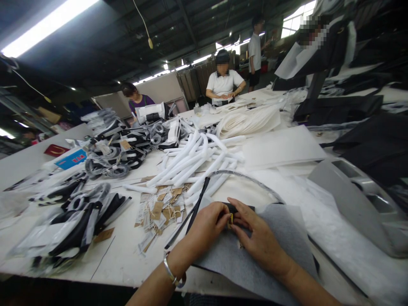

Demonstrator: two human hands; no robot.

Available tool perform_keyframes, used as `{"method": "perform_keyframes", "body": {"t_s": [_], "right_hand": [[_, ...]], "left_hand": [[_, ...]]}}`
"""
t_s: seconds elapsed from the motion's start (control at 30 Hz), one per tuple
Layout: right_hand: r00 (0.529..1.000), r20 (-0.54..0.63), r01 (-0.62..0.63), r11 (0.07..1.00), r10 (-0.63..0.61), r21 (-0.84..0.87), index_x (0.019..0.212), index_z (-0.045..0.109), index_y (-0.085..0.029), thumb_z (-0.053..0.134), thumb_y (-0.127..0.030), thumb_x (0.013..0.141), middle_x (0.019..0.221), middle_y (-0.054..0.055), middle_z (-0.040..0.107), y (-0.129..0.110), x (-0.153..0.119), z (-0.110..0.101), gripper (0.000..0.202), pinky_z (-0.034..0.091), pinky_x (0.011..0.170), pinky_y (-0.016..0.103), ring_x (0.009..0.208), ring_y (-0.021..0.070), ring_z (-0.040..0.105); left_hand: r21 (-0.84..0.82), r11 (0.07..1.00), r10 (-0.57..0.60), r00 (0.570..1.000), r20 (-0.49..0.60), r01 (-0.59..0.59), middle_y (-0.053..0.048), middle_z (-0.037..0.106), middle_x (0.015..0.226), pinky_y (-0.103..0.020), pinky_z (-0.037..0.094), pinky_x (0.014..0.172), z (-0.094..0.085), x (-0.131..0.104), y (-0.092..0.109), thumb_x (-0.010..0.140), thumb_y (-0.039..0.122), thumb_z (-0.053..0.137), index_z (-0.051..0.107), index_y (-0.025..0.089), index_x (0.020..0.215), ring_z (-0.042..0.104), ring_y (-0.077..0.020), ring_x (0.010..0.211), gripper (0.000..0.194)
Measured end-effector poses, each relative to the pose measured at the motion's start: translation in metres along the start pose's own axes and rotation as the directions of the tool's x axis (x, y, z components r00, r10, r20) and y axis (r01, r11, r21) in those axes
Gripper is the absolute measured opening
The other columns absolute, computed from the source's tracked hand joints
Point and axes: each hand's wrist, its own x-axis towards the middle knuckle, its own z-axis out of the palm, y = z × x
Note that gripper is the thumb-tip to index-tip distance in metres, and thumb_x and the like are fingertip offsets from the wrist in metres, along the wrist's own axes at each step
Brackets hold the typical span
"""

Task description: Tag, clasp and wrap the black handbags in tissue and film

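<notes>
A grey sheet [280,225] with black edges lies near the table's front, under both my hands. My left hand [210,223], with a silver bracelet on its wrist, pinches at a small gold-coloured metal piece [230,218]. From the right, my right hand [258,236] closes its thumb and fingers on the same piece. Behind the fingers a black strip [234,207] shows in part. A strap wrapped in clear film [251,177] arches over the table beyond my hands.
Paper tags [164,212] and white rolls [194,161] lie ahead. Bagged black items [73,225] are heaped at the left. White sheets [283,146] and a grey plastic object [360,199] lie to the right. Several people are across the table.
</notes>
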Motion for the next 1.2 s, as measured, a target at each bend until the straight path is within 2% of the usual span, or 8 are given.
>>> {"method": "perform_keyframes", "body": {"t_s": [0.2, 0.27, 0.37, 0.5, 0.67, 0.87, 1.0, 1.2], "right_hand": [[0.996, -0.014, -0.089, 0.986, 0.092, 0.143, 0.140, 0.054, -0.029, 0.059, -0.026, 0.093, 0.148, 0.007, 0.051, -0.006, 0.005, -0.005, 0.047, 0.054, 0.104, 0.040, 0.126, 0.0235, 0.059], [0.996, -0.015, -0.085, 0.992, 0.087, 0.095, 0.129, 0.064, -0.028, 0.058, -0.028, 0.095, 0.144, 0.007, 0.056, -0.008, 0.008, -0.008, 0.035, 0.051, 0.108, 0.042, 0.130, 0.0248, 0.056], [0.997, -0.027, -0.071, 0.997, 0.070, -0.031, 0.114, 0.072, -0.027, 0.053, -0.030, 0.097, 0.137, 0.007, 0.063, -0.012, 0.011, -0.012, 0.026, 0.045, 0.112, 0.047, 0.129, 0.0256, 0.056], [0.996, -0.033, -0.083, 0.991, 0.080, -0.105, 0.108, 0.075, -0.026, 0.051, -0.031, 0.098, 0.131, 0.007, 0.067, -0.020, 0.011, -0.013, 0.026, 0.049, 0.108, 0.045, 0.123, 0.0253, 0.061], [0.986, 0.155, -0.004, 0.928, 0.067, -0.373, 0.125, 0.069, -0.026, 0.055, -0.032, 0.097, 0.141, 0.007, 0.060, -0.036, -0.011, -0.027, 0.033, 0.050, 0.108, 0.046, 0.128, 0.0272, 0.058], [0.911, 0.411, 0.281, 0.687, 0.027, -0.670, 0.153, 0.037, -0.035, 0.073, -0.040, 0.087, 0.154, 0.005, 0.044, -0.037, -0.056, -0.052, 0.075, 0.035, 0.117, 0.059, 0.139, 0.0359, 0.044], [0.884, 0.458, 0.312, 0.617, 0.089, -0.722, 0.154, 0.031, -0.036, 0.067, -0.039, 0.091, 0.157, 0.004, 0.038, -0.031, -0.060, -0.055, 0.073, 0.030, 0.117, 0.063, 0.142, 0.0353, 0.040], [0.878, 0.463, 0.283, 0.651, 0.119, -0.704, 0.153, 0.036, -0.035, 0.066, -0.041, 0.092, 0.158, 0.004, 0.038, -0.040, -0.051, -0.057, 0.068, 0.029, 0.118, 0.061, 0.143, 0.0338, 0.037]], "left_hand": [[0.007, 0.999, 0.033, 0.999, 0.017, -0.033, 0.000, 0.069, 0.090, -0.024, 0.045, 0.076, -0.011, -0.006, 0.009, 0.097, 0.021, 0.056, 0.064, 0.021, 0.091, 0.063, -0.0159, 0.084, 0.010], [0.029, 0.997, 0.066, 0.993, 0.101, -0.069, 0.000, 0.071, 0.092, -0.025, 0.046, 0.079, -0.017, -0.015, 0.017, 0.097, 0.026, 0.059, 0.067, 0.023, 0.094, 0.066, -0.0169, 0.086, 0.009], [0.119, 0.968, 0.175, 0.936, 0.306, -0.219, 0.000, 0.073, 0.110, -0.033, 0.045, 0.099, -0.021, -0.037, 0.023, 0.091, 0.049, 0.065, 0.065, 0.029, 0.114, 0.067, -0.0216, 0.105, 0.030], [0.265, 0.876, 0.274, 0.867, 0.415, -0.404, -0.002, 0.050, 0.150, -0.049, 0.026, 0.119, -0.006, -0.066, 0.010, 0.099, 0.055, 0.045, 0.048, 0.036, 0.141, 0.041, -0.0256, 0.142, 0.046], [0.394, 0.816, 0.296, 0.891, 0.344, -0.423, -0.001, 0.032, 0.162, -0.052, 0.025, 0.121, 0.024, -0.081, -0.023, 0.104, 0.045, 0.039, 0.029, 0.037, 0.154, 0.029, -0.0251, 0.149, 0.052], [0.469, 0.754, 0.379, 0.888, 0.262, -0.460, -0.002, 0.032, 0.161, -0.053, 0.033, 0.117, 0.035, -0.082, -0.037, 0.102, 0.045, 0.044, 0.022, 0.037, 0.156, 0.034, -0.0265, 0.146, 0.059], [0.499, 0.732, 0.379, 0.886, 0.267, -0.464, -0.002, 0.025, 0.164, -0.054, 0.030, 0.119, 0.037, -0.083, -0.041, 0.102, 0.035, 0.047, 0.017, 0.034, 0.157, 0.027, -0.0255, 0.150, 0.062], [0.480, 0.763, 0.365, 0.901, 0.235, -0.434, -0.005, 0.023, 0.164, -0.059, 0.031, 0.117, 0.043, -0.083, -0.042, 0.102, 0.038, 0.047, 0.014, 0.037, 0.157, 0.026, -0.0288, 0.150, 0.065]]}}
